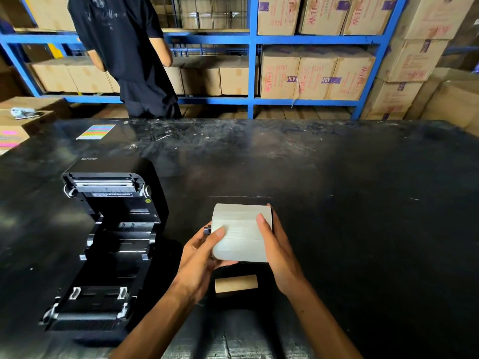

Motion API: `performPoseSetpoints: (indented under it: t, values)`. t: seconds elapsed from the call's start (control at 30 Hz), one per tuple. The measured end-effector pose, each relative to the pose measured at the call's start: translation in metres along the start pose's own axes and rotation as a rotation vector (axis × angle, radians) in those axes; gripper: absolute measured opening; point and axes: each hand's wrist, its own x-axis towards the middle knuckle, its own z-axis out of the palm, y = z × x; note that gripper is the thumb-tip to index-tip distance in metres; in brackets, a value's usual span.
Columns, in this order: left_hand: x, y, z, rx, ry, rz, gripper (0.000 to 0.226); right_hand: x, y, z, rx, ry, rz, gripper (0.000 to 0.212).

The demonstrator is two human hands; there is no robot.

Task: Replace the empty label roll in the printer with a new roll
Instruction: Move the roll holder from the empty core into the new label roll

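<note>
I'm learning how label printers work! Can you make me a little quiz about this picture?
1. True or false: the printer has its lid open.
2. What holds the new white label roll? A) both hands B) only the left hand C) only the right hand
3. Fill in: the empty cardboard core lies on the black ____, nearer the person than the new roll.

Key: 1 true; 2 A; 3 table
</note>
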Motion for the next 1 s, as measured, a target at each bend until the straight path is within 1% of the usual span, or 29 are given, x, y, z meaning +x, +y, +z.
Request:
performPoseSetpoints:
  t: [0.07, 0.17, 0.2, 0.3, 0.4, 0.5, 0.53, 0.57, 0.6, 0.63, 0.67, 0.7, 0.83, 0.87, 0.9, 0.93, 1.0]
  values:
    - [0.0, -0.001, 0.002, -0.003, 0.005, -0.007, 0.045, 0.0, 0.0, 0.0, 0.05, 0.016, -0.002, 0.062]
    - [0.001, 0.0, 0.003, 0.004, 0.0, -0.013, 0.043, 0.003, 0.001, 0.0, 0.077, 0.018, 0.007, 0.074]
    - [0.002, 0.001, 0.003, 0.013, -0.005, -0.011, 0.043, 0.005, 0.001, 0.0, 0.09, 0.024, 0.014, 0.073]
    - [0.007, 0.004, 0.006, 0.044, -0.028, -0.009, 0.047, 0.012, 0.002, -0.002, 0.157, 0.049, 0.034, 0.06]
    - [0.017, 0.009, 0.009, 0.092, -0.065, -0.061, 0.054, 0.02, 0.001, -0.005, 0.215, 0.073, 0.069, 0.046]
    - [0.034, 0.014, 0.0, 0.174, -0.22, -0.162, 0.057, 0.03, -0.001, -0.014, 0.295, 0.104, 0.142, 0.025]
    - [0.041, 0.014, -0.005, 0.177, -0.229, -0.192, 0.059, 0.033, -0.001, -0.018, 0.322, 0.115, 0.185, 0.023]
    - [0.047, 0.012, -0.012, 0.222, -0.192, -0.204, 0.061, 0.035, -0.001, -0.022, 0.344, 0.128, 0.223, 0.024]
    - [0.053, 0.007, -0.02, 0.333, -0.124, -0.19, 0.064, 0.038, 0.0, -0.026, 0.359, 0.142, 0.25, 0.026]
    - [0.06, -0.001, -0.028, 0.514, -0.055, -0.147, 0.06, 0.041, 0.001, -0.03, 0.368, 0.152, 0.264, 0.026]
    - [0.067, -0.01, -0.036, 0.73, -0.019, -0.099, 0.056, 0.043, 0.002, -0.033, 0.372, 0.156, 0.269, 0.025]
    - [0.074, -0.021, -0.043, 0.946, -0.037, -0.068, 0.055, 0.045, 0.003, -0.036, 0.373, 0.158, 0.27, 0.024]
    - [0.092, -0.055, -0.06, 1.633, -0.281, -0.022, 0.063, 0.049, 0.008, -0.043, 0.377, 0.172, 0.275, 0.024]
    - [0.095, -0.06, -0.061, 1.753, -0.303, 0.017, 0.06, 0.049, 0.01, -0.045, 0.379, 0.17, 0.276, 0.024]
    - [0.098, -0.063, -0.063, 1.821, -0.305, 0.066, 0.054, 0.049, 0.011, -0.045, 0.382, 0.167, 0.275, 0.024]
    - [0.1, -0.065, -0.063, 1.837, -0.297, 0.11, 0.048, 0.049, 0.011, -0.046, 0.386, 0.164, 0.274, 0.023]
    - [0.103, -0.067, -0.066, 1.787, -0.274, 0.149, 0.041, 0.048, 0.013, -0.047, 0.397, 0.169, 0.276, 0.024]
